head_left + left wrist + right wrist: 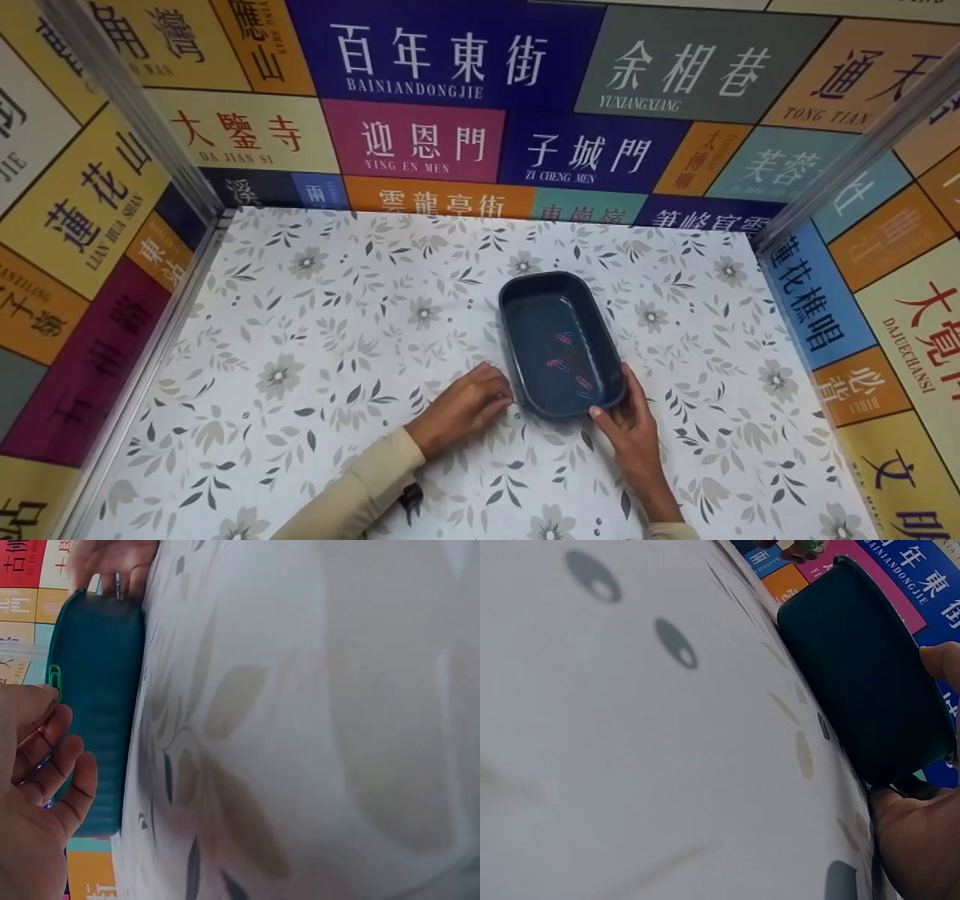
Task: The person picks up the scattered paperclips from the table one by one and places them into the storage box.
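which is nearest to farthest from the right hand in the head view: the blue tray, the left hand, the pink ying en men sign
1. Blue tray: the right hand grips its near right corner.
2. Left hand: across the tray's near end, on the left.
3. Pink sign: up on the back wall, far behind.

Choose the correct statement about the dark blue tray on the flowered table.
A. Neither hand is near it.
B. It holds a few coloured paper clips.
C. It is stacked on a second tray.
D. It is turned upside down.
B: in the head view the tray stands upright, with small pink and blue paper clips lying inside it.
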The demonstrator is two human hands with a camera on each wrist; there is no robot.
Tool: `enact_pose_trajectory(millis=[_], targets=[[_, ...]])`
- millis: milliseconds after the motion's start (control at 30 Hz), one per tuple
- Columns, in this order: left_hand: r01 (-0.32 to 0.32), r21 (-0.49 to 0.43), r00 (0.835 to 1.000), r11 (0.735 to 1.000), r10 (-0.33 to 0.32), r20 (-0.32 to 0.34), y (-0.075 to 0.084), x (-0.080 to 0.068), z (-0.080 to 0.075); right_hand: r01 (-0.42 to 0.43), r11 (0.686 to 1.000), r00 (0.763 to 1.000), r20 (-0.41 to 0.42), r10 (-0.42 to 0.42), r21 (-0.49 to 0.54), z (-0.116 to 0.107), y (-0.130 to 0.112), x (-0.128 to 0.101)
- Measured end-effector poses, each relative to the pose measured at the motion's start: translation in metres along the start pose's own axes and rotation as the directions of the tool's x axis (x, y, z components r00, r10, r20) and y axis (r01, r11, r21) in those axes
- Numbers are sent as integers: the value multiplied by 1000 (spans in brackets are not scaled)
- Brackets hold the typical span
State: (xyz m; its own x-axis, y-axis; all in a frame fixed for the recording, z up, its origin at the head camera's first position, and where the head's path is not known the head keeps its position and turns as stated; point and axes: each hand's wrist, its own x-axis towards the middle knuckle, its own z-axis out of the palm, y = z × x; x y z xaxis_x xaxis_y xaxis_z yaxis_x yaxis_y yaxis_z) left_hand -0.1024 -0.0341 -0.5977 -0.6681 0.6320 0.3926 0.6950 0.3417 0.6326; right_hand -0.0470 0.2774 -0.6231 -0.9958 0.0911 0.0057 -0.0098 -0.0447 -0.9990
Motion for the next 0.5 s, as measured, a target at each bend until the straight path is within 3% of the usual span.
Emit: enact_pose_trajectory(millis=[300, 500], targets=[[-15, -43, 1000, 999, 14, -22, -1, 11, -10, -5, 1000, 1000, 4, 5, -4, -1, -1, 0], [18, -46, 1000, 999, -18, -3, 1, 23, -17, -14, 1000, 1000, -6, 14, -3, 1, -1, 0]])
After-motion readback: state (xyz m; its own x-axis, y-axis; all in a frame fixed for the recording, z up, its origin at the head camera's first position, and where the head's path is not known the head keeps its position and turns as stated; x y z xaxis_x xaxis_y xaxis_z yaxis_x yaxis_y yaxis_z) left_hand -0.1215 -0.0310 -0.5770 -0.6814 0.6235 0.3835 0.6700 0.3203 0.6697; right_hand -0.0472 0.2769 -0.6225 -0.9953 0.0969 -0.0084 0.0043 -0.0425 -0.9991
